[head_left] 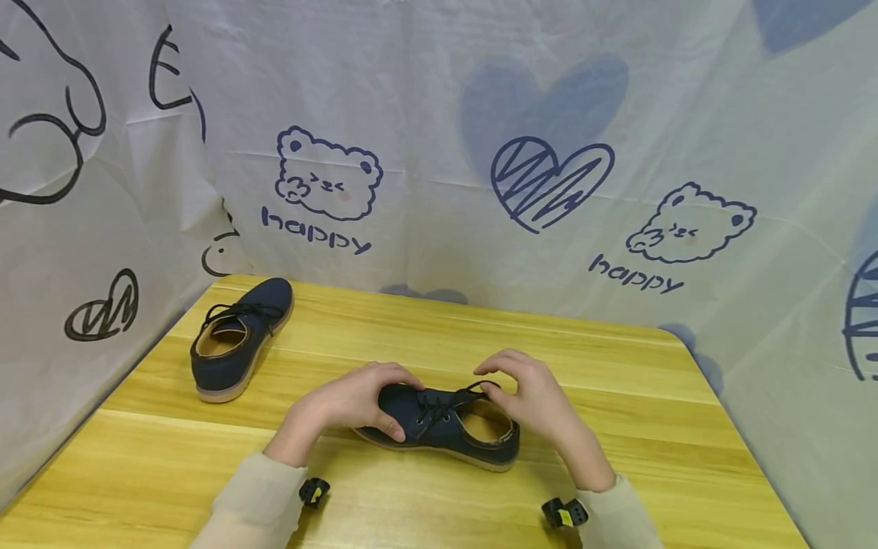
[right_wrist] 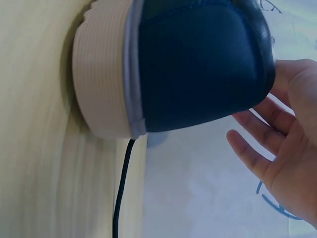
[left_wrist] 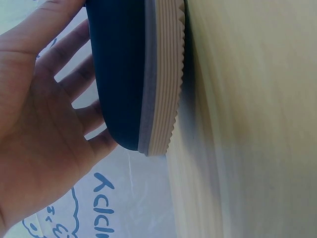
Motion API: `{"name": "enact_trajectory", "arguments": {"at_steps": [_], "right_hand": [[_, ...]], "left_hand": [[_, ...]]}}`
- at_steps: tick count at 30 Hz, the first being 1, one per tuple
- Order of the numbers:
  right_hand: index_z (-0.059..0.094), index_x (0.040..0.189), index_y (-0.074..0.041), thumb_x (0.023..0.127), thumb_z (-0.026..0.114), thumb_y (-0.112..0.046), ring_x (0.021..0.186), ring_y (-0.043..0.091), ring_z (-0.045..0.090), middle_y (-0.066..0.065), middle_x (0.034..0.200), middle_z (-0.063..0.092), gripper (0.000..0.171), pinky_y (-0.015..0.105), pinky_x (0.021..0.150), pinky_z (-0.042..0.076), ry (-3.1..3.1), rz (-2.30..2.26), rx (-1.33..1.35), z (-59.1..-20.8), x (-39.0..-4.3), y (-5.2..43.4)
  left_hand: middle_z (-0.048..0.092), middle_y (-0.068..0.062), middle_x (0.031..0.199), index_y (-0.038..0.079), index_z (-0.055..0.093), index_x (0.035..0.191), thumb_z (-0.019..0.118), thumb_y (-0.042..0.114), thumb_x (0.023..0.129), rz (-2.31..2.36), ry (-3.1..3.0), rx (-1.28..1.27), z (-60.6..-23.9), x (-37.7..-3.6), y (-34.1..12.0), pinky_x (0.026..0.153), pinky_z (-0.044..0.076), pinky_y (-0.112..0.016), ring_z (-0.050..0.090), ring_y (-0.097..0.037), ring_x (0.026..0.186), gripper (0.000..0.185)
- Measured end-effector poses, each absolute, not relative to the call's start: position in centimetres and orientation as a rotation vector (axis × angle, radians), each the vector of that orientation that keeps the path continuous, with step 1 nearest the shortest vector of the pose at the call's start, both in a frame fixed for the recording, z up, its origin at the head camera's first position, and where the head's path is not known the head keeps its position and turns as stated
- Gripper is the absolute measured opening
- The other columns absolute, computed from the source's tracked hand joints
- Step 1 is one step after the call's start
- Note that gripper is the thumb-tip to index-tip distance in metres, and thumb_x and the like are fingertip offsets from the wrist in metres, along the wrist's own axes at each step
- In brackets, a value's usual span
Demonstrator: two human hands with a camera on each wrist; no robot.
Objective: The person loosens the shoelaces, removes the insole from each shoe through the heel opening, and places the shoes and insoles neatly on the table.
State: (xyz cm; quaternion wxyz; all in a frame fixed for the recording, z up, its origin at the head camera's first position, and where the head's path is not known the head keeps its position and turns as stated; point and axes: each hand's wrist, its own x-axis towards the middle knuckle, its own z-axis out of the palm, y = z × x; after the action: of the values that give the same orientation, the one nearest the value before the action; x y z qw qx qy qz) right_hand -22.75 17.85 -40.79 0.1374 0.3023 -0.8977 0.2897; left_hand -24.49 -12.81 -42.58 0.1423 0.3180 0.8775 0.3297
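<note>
- Cupping the toe of the near shoe, the left hand had its fingers curled over the top and thumb on the side facing the person; the left wrist view showed fingers spread and only loosely bent, so the hold looked light.
- Right hand sat over the shoe's opening, fingertips at the laces; fingers bent, seemingly pinching a lace end, though the pinch itself could not be made out clearly.
- Near shoe stood sole-down on the table, directly under both sets of fingers, toe toward the left fingers, heel past the right palm.
- Second shoe lay well away from the left fingers, toward the far corner, laces tied.
- Risk: a hard lace pull probably would drag or tip the shoe, since the left grip looked loose.
- Risk: the lace end might slip from the fingertips if pinched too near its tip.
- Risk: a loose black cord trailed beside the heel in the right wrist view and could snag.
</note>
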Motion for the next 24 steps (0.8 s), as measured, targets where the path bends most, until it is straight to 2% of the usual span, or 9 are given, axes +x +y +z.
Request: {"name": "enact_trajectory", "arguments": {"at_steps": [14, 24], "right_hand": [[0.077, 0.106, -0.015, 0.09, 0.081, -0.003, 0.103, 0.016, 0.068, -0.004, 0.109, 0.071, 0.02, 0.037, 0.088, 0.058, -2.491, 0.895, 1.148, -40.4, -21.8, 16.1], [0.078, 0.108, -0.015, 0.093, 0.079, -0.007, 0.107, 0.018, 0.066, -0.002, 0.114, 0.07, 0.017, 0.036, 0.091, 0.057, -2.554, 0.815, 1.217, -40.6, -21.4, 15.4]], "left_hand": [[0.063, 0.001, 0.138, 0.02, 0.067, 0.136, 0.094, 0.029, 0.078, 0.96, 2.525, 0.925, -42.5, -24.6, -12.9, 0.108, 0.046, -0.049, 0.056, -0.028, 0.13, 0.065], [0.063, 0.001, 0.137, 0.021, 0.067, 0.137, 0.094, 0.029, 0.078, 0.955, 2.522, 0.926, -42.6, -24.6, -12.8, 0.105, 0.048, -0.048, 0.057, -0.026, 0.127, 0.065]]}}
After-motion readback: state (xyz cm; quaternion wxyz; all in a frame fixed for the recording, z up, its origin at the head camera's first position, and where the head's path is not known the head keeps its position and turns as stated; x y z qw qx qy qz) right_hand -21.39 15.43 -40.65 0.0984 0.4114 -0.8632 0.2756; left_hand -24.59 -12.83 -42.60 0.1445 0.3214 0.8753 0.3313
